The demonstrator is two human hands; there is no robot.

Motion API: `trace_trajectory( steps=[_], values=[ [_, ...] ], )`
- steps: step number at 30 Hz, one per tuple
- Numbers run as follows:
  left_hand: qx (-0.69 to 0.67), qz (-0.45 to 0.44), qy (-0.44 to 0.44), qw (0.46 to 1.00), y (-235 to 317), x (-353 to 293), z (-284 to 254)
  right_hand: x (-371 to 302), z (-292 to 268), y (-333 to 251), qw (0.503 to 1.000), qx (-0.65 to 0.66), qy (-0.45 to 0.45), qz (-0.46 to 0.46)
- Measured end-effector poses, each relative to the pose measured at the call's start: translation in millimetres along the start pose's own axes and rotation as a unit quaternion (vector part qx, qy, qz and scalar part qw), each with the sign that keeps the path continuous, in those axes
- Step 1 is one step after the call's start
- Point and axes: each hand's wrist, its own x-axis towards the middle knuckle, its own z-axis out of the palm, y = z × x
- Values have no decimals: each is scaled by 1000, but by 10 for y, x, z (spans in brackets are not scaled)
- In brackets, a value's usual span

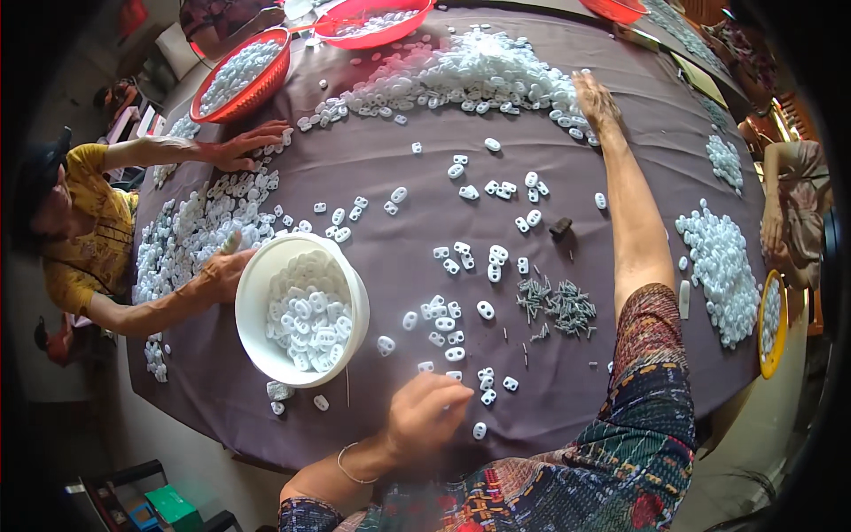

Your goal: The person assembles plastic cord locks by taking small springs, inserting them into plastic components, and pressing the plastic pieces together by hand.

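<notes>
Fingers of the left hand (430,412) curl, blurred; I can't tell if they grip anything. White pieces (485,309) lie beyond, seemingly spread within easy reach. Farther, the right hand (598,105) rests straight-fingered, unclamped, against the white heap (496,75), perhaps as a barrier.

White pieces (483,80) and bucket (252,306), purplish-brown cloth (412,248), multicoloured patterned sleeve (656,363)

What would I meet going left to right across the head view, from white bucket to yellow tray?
White bucket, left hand, pile of small grey pins, right-side heap of white pieces, yellow tray.
</notes>
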Motion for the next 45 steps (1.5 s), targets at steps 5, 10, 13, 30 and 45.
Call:
trace_trajectory(
  steps=[5,10,13,30,45],
  values=[
    [-14,-5,-4,1000,18,15,46,174,304,-169,970,14,3,-242],
    [1,12,3,1000,9,24,31,-283,124,-983,937,-53,-46,-342],
    [-6,19,6,1000,-15,15,43,-632,16,-1374,922,8,-108,-371],
    [-19,32,-6,999,-42,7,41,-1767,-801,-1950,920,89,-64,-377],
    [-43,-3,-6,999,-6,-4,53,-2001,-1324,-1381,950,174,-113,-235]
  ],
)
